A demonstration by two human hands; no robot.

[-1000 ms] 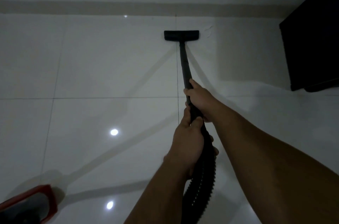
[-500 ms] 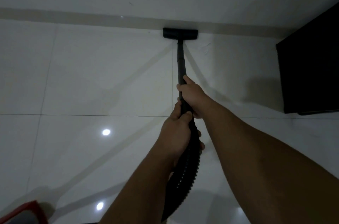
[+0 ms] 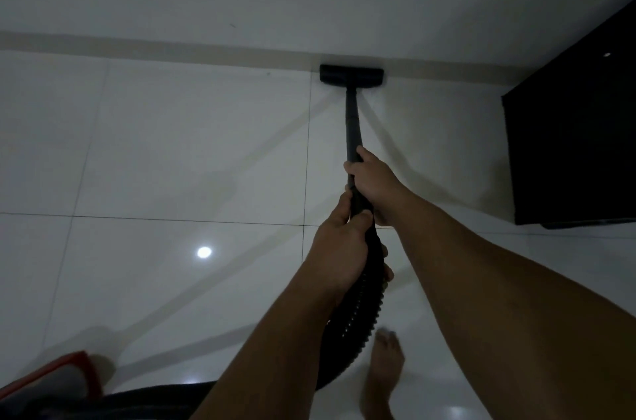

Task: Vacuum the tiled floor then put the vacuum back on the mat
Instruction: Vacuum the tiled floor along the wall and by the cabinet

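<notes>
Left hand [image 3: 339,254] and right hand [image 3: 373,185] grip wand [image 3: 352,125]; nozzle [image 3: 351,74] ahead abuts skirting [image 3: 172,48]; open tiled floor [image 3: 155,151] leftward.

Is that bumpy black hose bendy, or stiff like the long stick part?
Probably bendy: the ribbed hose curves down and away below the left hand. The wand looks stiff, running straight from the right hand to the floor head. The ribs likely make the hose easy to grip.
</notes>
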